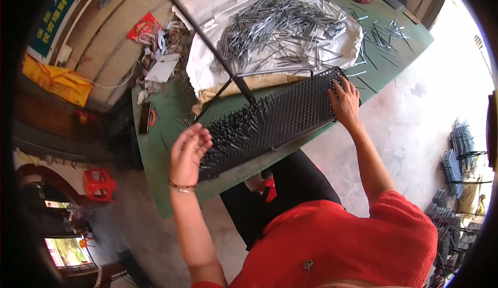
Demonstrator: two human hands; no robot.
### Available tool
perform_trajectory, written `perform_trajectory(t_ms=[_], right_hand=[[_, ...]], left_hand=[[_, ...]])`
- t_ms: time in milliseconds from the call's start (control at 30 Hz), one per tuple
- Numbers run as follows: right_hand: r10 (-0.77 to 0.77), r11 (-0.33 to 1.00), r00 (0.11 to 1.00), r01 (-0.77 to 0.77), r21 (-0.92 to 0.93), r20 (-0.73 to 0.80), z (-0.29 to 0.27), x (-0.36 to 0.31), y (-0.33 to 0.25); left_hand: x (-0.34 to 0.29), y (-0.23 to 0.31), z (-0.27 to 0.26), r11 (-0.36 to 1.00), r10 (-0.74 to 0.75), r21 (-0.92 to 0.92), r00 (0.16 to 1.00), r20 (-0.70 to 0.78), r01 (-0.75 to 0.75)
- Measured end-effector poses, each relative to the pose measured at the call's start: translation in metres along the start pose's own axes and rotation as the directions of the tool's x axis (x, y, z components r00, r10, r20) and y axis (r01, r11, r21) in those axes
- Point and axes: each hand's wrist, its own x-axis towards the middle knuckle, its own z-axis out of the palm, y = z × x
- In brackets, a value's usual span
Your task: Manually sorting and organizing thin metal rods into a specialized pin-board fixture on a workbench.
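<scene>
A long black perforated metal tray point(298, 104) lies slantwise across the green table in front of me. Its left half is packed with short dark metal rods point(236, 127) standing in the holes, some tilted; bare holes show in the right half. My right hand point(346, 101) rests over the tray's right end, fingers apart on the mesh. Beside the left end is my left hand point(189, 152), raised with its fingers loosely bent and apart, nothing visible in it. Beyond the tray, a large heap of grey metal rods point(280, 23) is spread on a white sheet point(199, 62).
A dark bar point(197, 26) slants over the table point(155, 156) to the tray. Loose rods point(381, 36) lie at the far right corner. Scissors with orange handles point(151, 117) and crumpled scraps sit at the left. A red stool point(98, 184) stands on the floor; metal racks point(461, 148) stand right.
</scene>
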Motion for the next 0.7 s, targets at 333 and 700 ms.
perform_trajectory(t_ms=[333, 700], right_hand=[[0.073, 0.997, 0.996, -0.074, 0.023, 0.052, -0.008, 0.005, -0.009], [0.191, 0.981, 0.968, -0.196, 0.016, 0.162, -0.014, 0.018, -0.014]], left_hand=[[0.275, -0.003, -0.028, 0.843, -0.163, 0.511, 0.985, -0.054, 0.168], [0.476, -0.089, 0.088, 0.116, 0.043, 0.915, 0.923, 0.383, -0.386]])
